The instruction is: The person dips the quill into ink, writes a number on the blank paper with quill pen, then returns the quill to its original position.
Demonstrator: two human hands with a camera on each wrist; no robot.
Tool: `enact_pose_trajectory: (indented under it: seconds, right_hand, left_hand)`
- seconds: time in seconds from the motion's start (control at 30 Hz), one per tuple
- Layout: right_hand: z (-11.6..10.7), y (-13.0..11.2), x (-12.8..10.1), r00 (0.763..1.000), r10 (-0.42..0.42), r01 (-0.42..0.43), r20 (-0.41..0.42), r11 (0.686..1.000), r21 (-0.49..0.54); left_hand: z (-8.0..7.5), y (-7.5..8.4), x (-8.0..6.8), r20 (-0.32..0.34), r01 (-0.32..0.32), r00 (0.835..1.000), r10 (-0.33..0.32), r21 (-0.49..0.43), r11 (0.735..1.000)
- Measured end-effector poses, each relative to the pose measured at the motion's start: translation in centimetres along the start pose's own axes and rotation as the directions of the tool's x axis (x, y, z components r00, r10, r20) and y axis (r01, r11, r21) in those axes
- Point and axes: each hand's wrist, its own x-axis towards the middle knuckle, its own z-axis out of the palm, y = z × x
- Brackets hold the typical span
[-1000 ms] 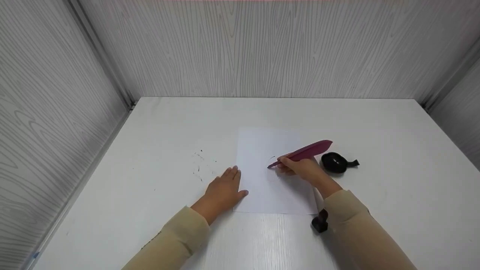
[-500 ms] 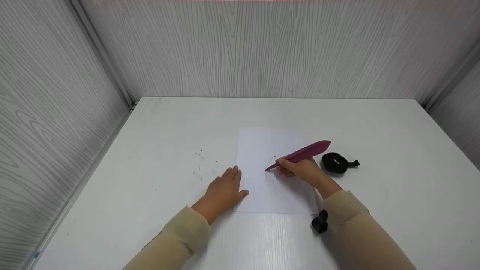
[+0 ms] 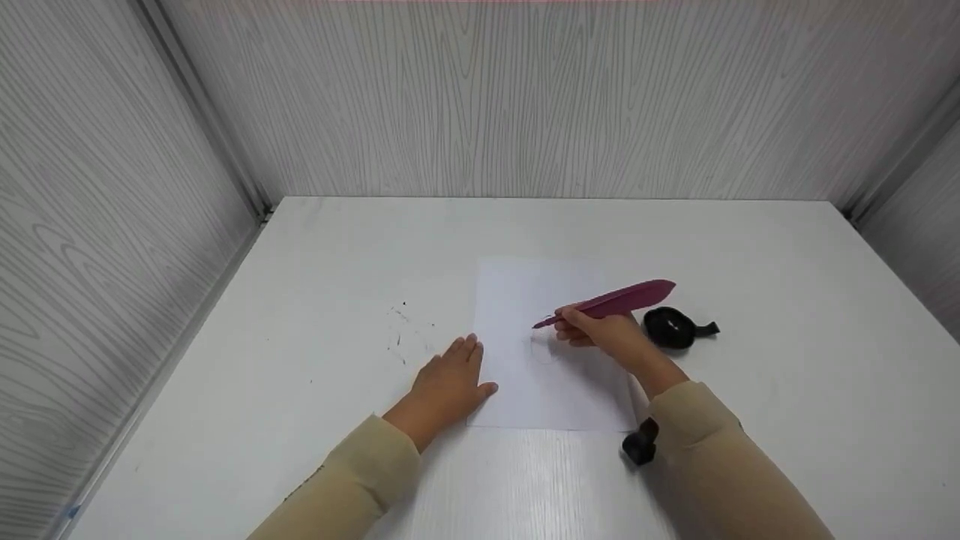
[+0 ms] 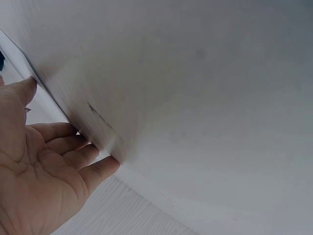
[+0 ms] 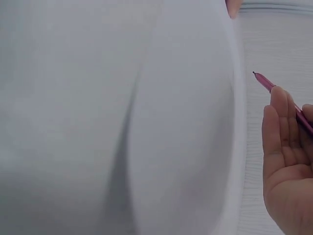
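My right hand [image 3: 604, 334] pinches a magenta feather-shaped pen [image 3: 626, 298] between thumb and fingers. Its dark tip points left, close over a white sheet of paper [image 3: 517, 390], and the feather end slants up to the right. Faint thin pen lines show on the paper below the tip. In the right wrist view the pen's slim barrel [image 5: 264, 82] sticks out past the curled fingertips. My left hand [image 3: 446, 382] rests palm down on the sheet's left edge, fingers straight and thumb spread onto the paper. The left wrist view shows those fingertips [image 4: 108, 168] pressing on the white surface.
A shiny black dish with a short handle [image 3: 669, 328] stands just right of the paper. A small black object [image 3: 640, 444] lies by the right sleeve at the sheet's lower right corner. Dark smudges mark the white table [image 3: 337, 300] on the left. Wood-grain panels [image 3: 525, 97] enclose the back and sides.
The pen's tip first slid slightly down and left on the paper, then moved back up with my right hand. The left hand has stayed in place.
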Motion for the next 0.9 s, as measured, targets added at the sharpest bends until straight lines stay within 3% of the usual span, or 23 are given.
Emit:
enact_pose_trajectory:
  seconds: [0.33,0.9]
  right_hand:
    - [-1.0,-2.0,0.0,0.997,-0.055,0.062,-0.055,0.988,0.138]
    - [-3.4,-3.0,-0.7,0.994,-0.021,0.036,-0.111,0.990,0.133]
  left_hand:
    - [-0.1,-0.1,0.0,0.024,-0.010,1.000,0.009,0.045,0.999]
    - [0.0,-0.2,0.1,0.016,-0.026,1.000,0.026,-0.003,1.000]
